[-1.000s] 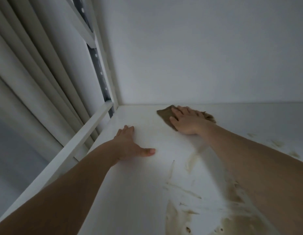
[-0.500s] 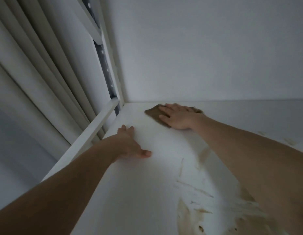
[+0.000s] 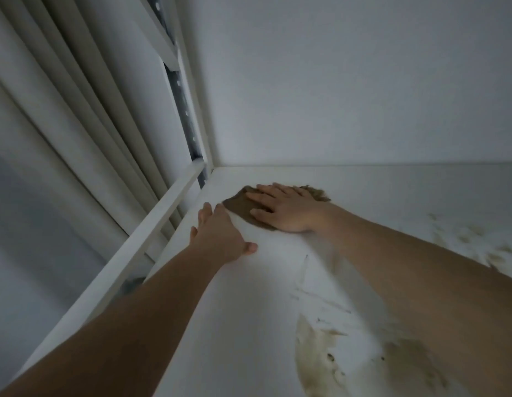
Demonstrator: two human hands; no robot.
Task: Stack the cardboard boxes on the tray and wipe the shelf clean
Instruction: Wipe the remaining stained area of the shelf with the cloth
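Right hand (image 3: 289,209) flat on cloth (image 3: 243,209), fingers pointing left.

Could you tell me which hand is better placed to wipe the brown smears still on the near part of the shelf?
The right hand: it already presses flat on the brown cloth, while the left hand rests bare on the white shelf.

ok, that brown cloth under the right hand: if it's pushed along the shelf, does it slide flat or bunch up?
Probably floppy: the brown cloth lies thin and flat under the right hand, with a ragged, rumpled edge past the fingers. It likely slides while the flat palm pins it; unpinned corners may fold. The shelf looks smooth, so drag seems low, though the brown smears could grab.
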